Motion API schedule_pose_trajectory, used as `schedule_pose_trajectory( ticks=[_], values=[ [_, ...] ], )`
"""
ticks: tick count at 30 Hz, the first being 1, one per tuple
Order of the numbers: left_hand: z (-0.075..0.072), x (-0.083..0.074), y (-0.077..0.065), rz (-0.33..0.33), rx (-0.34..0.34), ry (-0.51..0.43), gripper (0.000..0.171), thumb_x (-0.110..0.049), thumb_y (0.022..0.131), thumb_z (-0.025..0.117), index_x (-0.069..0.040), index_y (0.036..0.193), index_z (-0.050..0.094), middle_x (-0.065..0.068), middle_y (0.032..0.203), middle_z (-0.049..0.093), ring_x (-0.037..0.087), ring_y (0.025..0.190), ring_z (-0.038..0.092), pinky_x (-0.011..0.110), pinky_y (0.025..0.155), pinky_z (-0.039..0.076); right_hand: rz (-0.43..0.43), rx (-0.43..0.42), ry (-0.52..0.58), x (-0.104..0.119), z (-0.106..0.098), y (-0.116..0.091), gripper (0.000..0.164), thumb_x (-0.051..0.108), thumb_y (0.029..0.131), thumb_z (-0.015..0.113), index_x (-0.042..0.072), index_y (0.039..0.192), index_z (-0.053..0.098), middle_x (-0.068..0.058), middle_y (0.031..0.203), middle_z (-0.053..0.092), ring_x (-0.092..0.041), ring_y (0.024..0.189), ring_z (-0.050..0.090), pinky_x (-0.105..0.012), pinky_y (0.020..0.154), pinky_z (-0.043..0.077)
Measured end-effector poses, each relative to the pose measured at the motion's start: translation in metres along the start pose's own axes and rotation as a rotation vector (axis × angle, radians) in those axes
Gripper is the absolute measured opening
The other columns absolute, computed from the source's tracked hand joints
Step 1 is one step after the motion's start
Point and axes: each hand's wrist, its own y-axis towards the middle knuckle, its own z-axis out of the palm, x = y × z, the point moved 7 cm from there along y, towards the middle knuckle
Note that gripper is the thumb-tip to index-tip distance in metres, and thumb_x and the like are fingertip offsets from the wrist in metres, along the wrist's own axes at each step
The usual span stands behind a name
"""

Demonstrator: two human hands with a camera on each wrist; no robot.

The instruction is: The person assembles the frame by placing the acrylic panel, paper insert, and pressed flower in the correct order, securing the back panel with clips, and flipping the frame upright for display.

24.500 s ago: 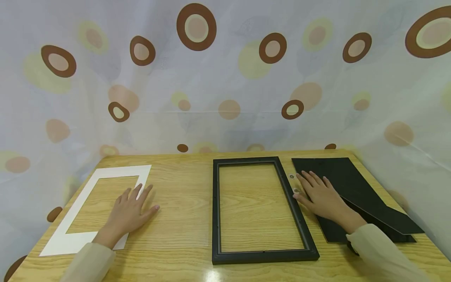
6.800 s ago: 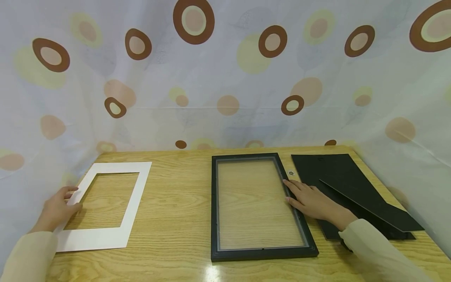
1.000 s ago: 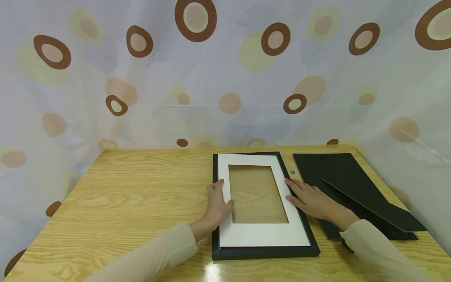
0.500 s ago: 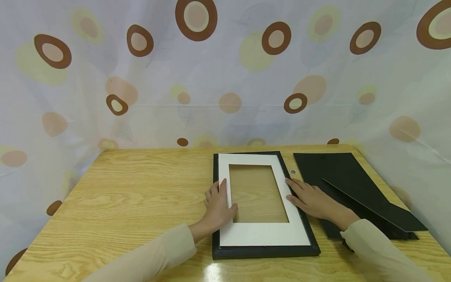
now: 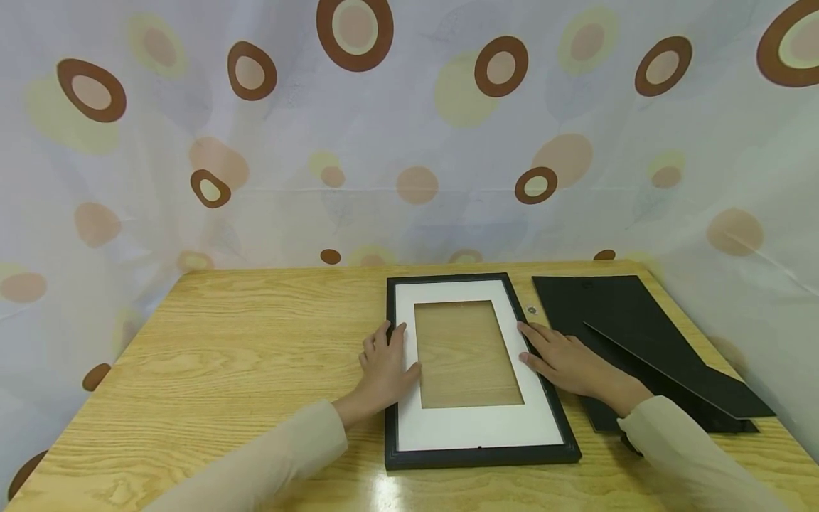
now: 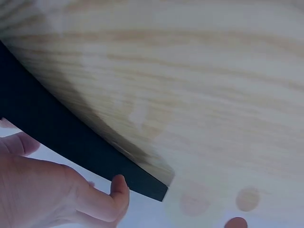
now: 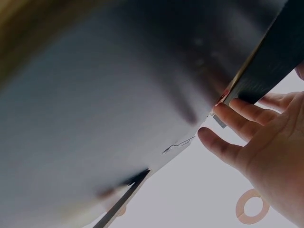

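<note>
Under our left grip (image 5: 382, 373): left rail of the black frame (image 5: 483, 457) and left strip of the white mat (image 5: 476, 428). Fingers loosely spread, thumb by the mat's cutout, clenched on nothing. Across from it, our right grip (image 5: 572, 361) rests extended fingers on the right rail, also unclenched. Frame and mat lie flat between the two grips, mat apparently within all four rails.

Risks, our read: left thumb could drag or buckle the mat if we pull away sideways. Uneven push from the left grip could cock it against a rail. If the right grip eases off meanwhile, the frame could skate on the tabletop (image 5: 275, 334). Small disc (image 5: 532, 311) just beyond the right fingertips could get flicked. Right sleeve (image 5: 691, 444), over the black panel (image 5: 604, 302) outboard of that grip, could snag its raised flap (image 5: 694, 380).

Count: two grips, one frame, one mat, one disc showing, one panel, one flap; can't tell if the flap is separate. Patterned curtain beyond both grips (image 5: 409, 128): can't tell if one sheet or several.
</note>
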Motion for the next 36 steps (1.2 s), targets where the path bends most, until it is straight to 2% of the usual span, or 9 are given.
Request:
schedule_pose_trajectory(
  ticks=[7, 15, 20, 26, 32, 36],
  values=[
    [-0.004, 0.017, 0.012, 0.038, 0.066, 0.078, 0.057, -0.024, 0.088, 0.059, 0.000, 0.135, 0.037, 0.028, 0.141, 0.026, 0.045, 0.123, 0.022, 0.057, 0.092, 0.023, 0.000, 0.005, -0.004, 0.000, -0.001, 0.000, 0.062, 0.041, 0.097, 0.038, 0.001, 0.142, 0.027, -0.024, 0.141, 0.036, -0.043, 0.126, 0.038, -0.059, 0.094, 0.033],
    [-0.007, 0.029, 0.020, 0.104, 0.114, 0.155, 0.059, -0.028, 0.090, 0.056, -0.003, 0.139, 0.033, 0.025, 0.145, 0.023, 0.046, 0.128, 0.020, 0.061, 0.098, 0.020, -0.008, 0.011, -0.013, -0.001, -0.004, 0.003, 0.061, 0.042, 0.097, 0.038, 0.001, 0.141, 0.031, -0.024, 0.137, 0.041, -0.042, 0.124, 0.040, -0.059, 0.095, 0.033],
    [-0.005, 0.031, 0.022, 0.139, 0.134, 0.196, 0.058, -0.031, 0.090, 0.055, -0.007, 0.139, 0.035, 0.023, 0.145, 0.023, 0.044, 0.130, 0.018, 0.060, 0.100, 0.019, -0.034, -0.009, -0.008, -0.003, -0.011, 0.007, 0.057, 0.037, 0.097, 0.039, -0.003, 0.138, 0.033, -0.024, 0.136, 0.043, -0.041, 0.122, 0.043, -0.057, 0.095, 0.035],
    [-0.005, 0.031, 0.022, 0.145, 0.160, 0.203, 0.054, -0.034, 0.091, 0.053, -0.009, 0.137, 0.039, 0.022, 0.146, 0.023, 0.042, 0.131, 0.017, 0.058, 0.101, 0.019, -0.046, -0.036, 0.106, -0.011, -0.025, 0.009, 0.052, 0.026, 0.098, 0.042, -0.007, 0.137, 0.033, -0.028, 0.137, 0.038, -0.044, 0.123, 0.040, -0.056, 0.097, 0.035],
    [-0.005, 0.034, 0.022, 0.153, 0.173, 0.217, 0.053, -0.037, 0.091, 0.052, -0.011, 0.136, 0.041, 0.020, 0.146, 0.022, 0.041, 0.132, 0.017, 0.058, 0.101, 0.019, -0.049, -0.063, 0.107, -0.022, -0.029, 0.012, 0.050, 0.021, 0.094, 0.052, -0.004, 0.135, 0.039, -0.028, 0.131, 0.045, -0.044, 0.118, 0.044, -0.056, 0.093, 0.038],
    [-0.005, 0.035, 0.023, 0.159, 0.180, 0.216, 0.054, -0.039, 0.090, 0.052, -0.011, 0.136, 0.042, 0.020, 0.146, 0.023, 0.040, 0.131, 0.018, 0.058, 0.102, 0.019, -0.082, -0.079, 0.123, -0.029, -0.028, 0.015, 0.046, 0.014, 0.091, 0.056, -0.007, 0.130, 0.044, -0.028, 0.125, 0.050, -0.043, 0.113, 0.049, -0.053, 0.089, 0.042]
  ],
)
